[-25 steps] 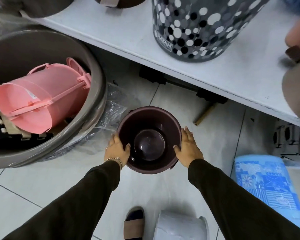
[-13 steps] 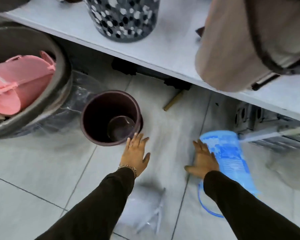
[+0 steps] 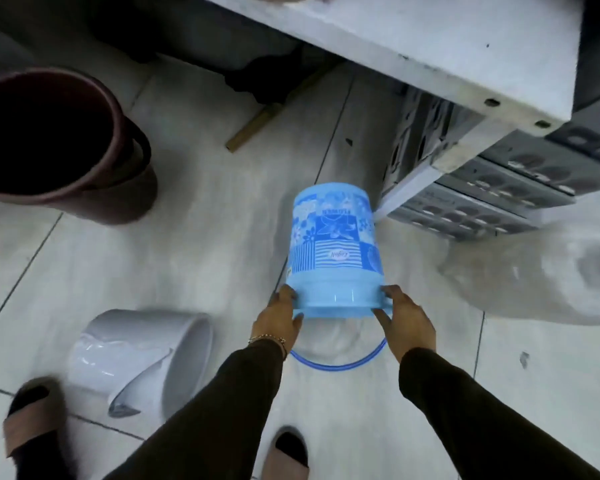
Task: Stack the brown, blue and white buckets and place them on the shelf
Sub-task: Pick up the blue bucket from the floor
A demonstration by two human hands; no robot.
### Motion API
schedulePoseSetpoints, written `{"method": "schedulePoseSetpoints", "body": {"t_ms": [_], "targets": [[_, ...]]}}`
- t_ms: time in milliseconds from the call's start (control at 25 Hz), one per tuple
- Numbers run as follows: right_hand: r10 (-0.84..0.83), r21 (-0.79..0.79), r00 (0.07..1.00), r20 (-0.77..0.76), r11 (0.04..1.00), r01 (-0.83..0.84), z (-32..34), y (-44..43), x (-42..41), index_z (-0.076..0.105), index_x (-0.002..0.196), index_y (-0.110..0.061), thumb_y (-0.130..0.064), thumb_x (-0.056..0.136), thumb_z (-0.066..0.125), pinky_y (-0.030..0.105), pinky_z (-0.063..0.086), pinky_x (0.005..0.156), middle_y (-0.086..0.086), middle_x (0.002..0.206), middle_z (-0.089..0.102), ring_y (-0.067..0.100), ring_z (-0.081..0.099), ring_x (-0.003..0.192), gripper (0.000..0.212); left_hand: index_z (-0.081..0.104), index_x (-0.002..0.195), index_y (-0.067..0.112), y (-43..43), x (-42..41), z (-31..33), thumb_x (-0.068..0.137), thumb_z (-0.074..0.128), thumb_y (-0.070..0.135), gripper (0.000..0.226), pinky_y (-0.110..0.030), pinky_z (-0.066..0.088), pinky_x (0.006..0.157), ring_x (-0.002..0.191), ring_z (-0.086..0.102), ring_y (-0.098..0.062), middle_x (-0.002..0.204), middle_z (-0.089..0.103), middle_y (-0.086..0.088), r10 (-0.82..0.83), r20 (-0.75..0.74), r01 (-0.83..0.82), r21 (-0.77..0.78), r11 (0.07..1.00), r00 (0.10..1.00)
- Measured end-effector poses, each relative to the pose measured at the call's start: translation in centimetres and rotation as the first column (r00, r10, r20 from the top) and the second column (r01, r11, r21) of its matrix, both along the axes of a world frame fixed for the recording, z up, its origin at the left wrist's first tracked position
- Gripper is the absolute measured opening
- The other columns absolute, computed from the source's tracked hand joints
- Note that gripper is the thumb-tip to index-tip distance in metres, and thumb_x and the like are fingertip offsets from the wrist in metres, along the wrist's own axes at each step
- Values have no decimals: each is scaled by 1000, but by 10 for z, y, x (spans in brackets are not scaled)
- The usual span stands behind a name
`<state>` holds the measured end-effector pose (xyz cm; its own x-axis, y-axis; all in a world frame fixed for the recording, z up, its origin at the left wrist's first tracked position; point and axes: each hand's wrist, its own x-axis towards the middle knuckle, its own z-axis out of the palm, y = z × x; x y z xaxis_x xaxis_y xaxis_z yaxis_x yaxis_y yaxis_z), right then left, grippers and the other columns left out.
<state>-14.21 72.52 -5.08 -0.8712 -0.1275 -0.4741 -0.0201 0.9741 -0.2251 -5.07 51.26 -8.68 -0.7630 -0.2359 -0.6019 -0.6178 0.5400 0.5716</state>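
I have both hands, left hand [image 3: 280, 320] and right hand [image 3: 407, 320], clamped on the blue bucket's [image 3: 335, 244] rim; brown bucket [image 3: 94, 168] upright, white bucket [image 3: 125, 358] on its side.

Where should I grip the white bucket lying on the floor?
Take the white bucket by its open rim, which faces right toward the left hand. It lies on its side, so one hand on each side of the rim, as on the blue bucket, would probably hold best.
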Motion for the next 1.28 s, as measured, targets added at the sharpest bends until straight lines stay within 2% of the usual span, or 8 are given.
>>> {"method": "schedulePoseSetpoints", "body": {"t_ms": [160,400,600,720,840,1080,1160,1280], "targets": [[-4,-60,970,-242,998,-11,9,7,-18,56,124,-25,-39,96,52,38,48,80,1,115,62,30,64,91,31,40,116,18,-3,-16,25,95,46,31,25,-41,54,77,88,63,-35,103,66,-12,-126,-132,102,-172,980,983],[-38,-35,963,-266,999,30,49,-14,-76,34,151,-16,-33,92,60,47,42,97,13,142,44,39,47,120,66,46,112,20,-34,-63,76,95,47,31,20,-29,46,66,62,58,-30,68,65,-9,109,-215,-135,-107,985,970],[2,-101,1000,23,995,0,31,-14,-49,5,159,-13,-19,93,61,40,45,106,-1,167,-13,30,41,140,87,52,103,16,-39,-75,67,92,56,29,17,-39,60,80,80,73,-34,88,75,-20,503,-22,-499,103,861,864],[32,-108,999,-8,994,-32,26,-17,-40,1,159,-17,-30,95,58,46,37,116,-2,167,-16,28,29,149,87,54,119,17,-42,-63,66,95,52,31,29,-40,58,85,93,71,-36,106,72,-20,568,89,-574,168,801,818],[39,-46,997,-73,998,-42,41,-22,-40,4,159,-16,-41,99,48,54,14,124,6,169,1,28,11,155,78,37,144,19,-45,-36,79,97,43,40,52,-40,46,103,120,59,-33,129,64,-11,389,50,-391,21,920,920],[125,-179,983,-136,972,-149,75,-55,30,24,156,-12,-39,99,48,49,10,124,7,165,22,26,14,154,67,37,145,27,-85,62,100,95,42,18,51,-37,42,108,130,50,-26,142,55,-6,-57,0,56,-218,974,998],[168,-218,966,-194,953,-210,78,-71,76,34,152,-12,-35,99,47,48,8,125,4,161,33,23,21,152,59,39,145,27,-102,95,99,89,41,2,61,-30,31,116,140,38,-22,151,45,-3,-283,71,291,-246,924,957],[202,-246,958,-202,937,-249,54,-98,167,45,145,-19,-38,94,39,48,13,120,-1,151,47,15,39,143,55,34,147,24,-122,139,86,85,49,-3,70,-37,20,122,150,18,-21,161,25,0,-666,280,722,-296,625,691]]}}
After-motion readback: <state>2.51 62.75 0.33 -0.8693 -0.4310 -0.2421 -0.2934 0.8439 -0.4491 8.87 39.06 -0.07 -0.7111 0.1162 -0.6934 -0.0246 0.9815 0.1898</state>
